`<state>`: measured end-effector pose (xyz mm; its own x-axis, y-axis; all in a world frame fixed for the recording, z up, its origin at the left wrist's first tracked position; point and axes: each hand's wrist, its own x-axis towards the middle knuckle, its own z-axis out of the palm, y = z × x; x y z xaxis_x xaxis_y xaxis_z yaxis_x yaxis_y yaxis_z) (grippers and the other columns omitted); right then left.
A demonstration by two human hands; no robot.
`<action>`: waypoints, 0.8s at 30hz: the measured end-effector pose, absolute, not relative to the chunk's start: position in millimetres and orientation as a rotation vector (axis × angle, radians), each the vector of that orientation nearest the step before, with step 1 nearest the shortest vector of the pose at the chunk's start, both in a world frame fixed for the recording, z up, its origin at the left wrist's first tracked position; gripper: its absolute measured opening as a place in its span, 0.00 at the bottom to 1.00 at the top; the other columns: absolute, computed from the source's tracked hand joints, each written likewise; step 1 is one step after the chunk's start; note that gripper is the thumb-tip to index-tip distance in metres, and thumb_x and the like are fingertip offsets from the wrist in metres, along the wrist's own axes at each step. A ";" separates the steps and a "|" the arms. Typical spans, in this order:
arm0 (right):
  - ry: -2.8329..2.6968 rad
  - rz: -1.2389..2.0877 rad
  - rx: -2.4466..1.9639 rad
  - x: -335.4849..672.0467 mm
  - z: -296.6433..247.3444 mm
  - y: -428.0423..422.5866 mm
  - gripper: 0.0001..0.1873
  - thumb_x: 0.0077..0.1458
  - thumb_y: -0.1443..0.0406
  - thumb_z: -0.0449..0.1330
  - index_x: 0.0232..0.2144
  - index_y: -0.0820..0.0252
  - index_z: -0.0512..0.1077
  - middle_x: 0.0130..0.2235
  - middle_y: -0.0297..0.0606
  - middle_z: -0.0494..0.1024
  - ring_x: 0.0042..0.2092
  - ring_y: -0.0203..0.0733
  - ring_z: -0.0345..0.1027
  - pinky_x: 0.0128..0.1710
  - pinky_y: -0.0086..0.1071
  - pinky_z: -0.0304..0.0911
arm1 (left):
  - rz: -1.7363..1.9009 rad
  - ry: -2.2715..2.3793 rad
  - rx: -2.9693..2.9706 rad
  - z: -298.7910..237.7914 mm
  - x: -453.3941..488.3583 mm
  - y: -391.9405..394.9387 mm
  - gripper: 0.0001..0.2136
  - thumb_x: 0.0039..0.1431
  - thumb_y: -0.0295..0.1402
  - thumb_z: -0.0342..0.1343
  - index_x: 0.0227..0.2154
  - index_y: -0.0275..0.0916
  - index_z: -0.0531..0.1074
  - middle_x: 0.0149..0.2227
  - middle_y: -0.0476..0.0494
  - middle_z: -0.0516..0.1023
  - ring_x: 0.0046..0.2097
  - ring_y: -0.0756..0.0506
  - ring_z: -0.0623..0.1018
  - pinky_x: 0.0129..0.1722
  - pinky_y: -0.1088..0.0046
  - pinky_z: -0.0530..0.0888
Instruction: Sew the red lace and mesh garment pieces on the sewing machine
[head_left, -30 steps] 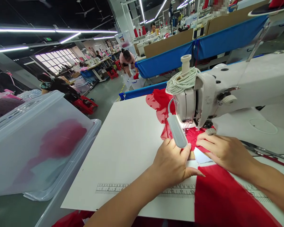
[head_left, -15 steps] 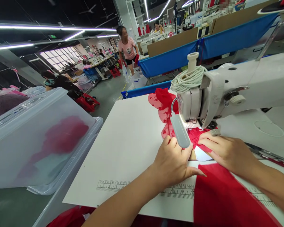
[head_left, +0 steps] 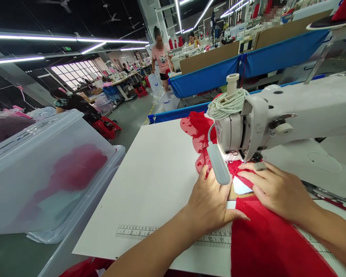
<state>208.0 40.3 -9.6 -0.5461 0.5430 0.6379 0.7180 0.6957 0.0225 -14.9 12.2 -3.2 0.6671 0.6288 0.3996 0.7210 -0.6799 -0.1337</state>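
A white sewing machine (head_left: 308, 109) stands at the right, its needle area above red lace fabric (head_left: 235, 166). My left hand (head_left: 209, 202) lies left of the needle with its thumb spread; a grey lamp (head_left: 218, 163) hides some of its fingertips. Flat on the red fabric to the right of the needle, my right hand (head_left: 276, 188) has its fingers stretched out. Between the hands shows a bright white patch (head_left: 241, 186). Sheer red scalloped fabric (head_left: 200, 134) extends behind the lamp. A plain red cloth (head_left: 265, 238) hangs toward me over the table's front.
The white table (head_left: 150, 173) has a printed ruler (head_left: 138, 232) near its front edge. At the left is a translucent plastic bin (head_left: 46, 165) with red material inside. Blue cloth troughs (head_left: 207, 75) run behind the machine. A person (head_left: 161, 57) stands in the aisle.
My right hand has shifted slightly, its fingers now lying straighter on the fabric. The left hand stays nearly in place. The person in the aisle has turned and moved slightly. The view has shifted a little.
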 end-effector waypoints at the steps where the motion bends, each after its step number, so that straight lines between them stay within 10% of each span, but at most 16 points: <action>1: -2.276 -0.374 -0.942 206.8 -7.4 39.6 0.19 0.59 0.77 0.48 0.34 0.58 0.77 0.35 0.41 0.82 0.35 0.46 0.71 0.28 0.36 0.61 | -0.492 -1.082 -2.626 -2.7 -13.9 12.2 0.45 0.65 0.66 0.27 0.53 0.31 0.73 0.50 0.27 0.77 0.50 0.33 0.76 0.53 0.49 0.71; 9: -2.353 -0.219 -0.696 206.3 -8.6 38.9 0.21 0.57 0.79 0.48 0.42 0.61 0.77 0.43 0.38 0.85 0.44 0.41 0.77 0.42 0.36 0.66 | -0.579 -1.129 -2.685 3.2 -7.3 4.9 0.48 0.64 0.64 0.18 0.44 0.29 0.76 0.38 0.32 0.77 0.32 0.42 0.75 0.31 0.66 0.73; 24: -2.378 -0.280 -0.746 207.5 -8.6 40.5 0.20 0.58 0.78 0.49 0.39 0.60 0.78 0.41 0.40 0.85 0.42 0.42 0.77 0.42 0.37 0.65 | -0.631 -1.139 -2.664 4.7 -0.4 -1.3 0.48 0.61 0.64 0.17 0.42 0.30 0.76 0.35 0.34 0.76 0.30 0.42 0.73 0.32 0.65 0.73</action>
<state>207.5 40.5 -8.6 -0.6461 0.4433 0.6213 0.5755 0.8177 0.0151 -0.4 -1.3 4.7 0.6174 0.6476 0.4466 0.7221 -0.6917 0.0047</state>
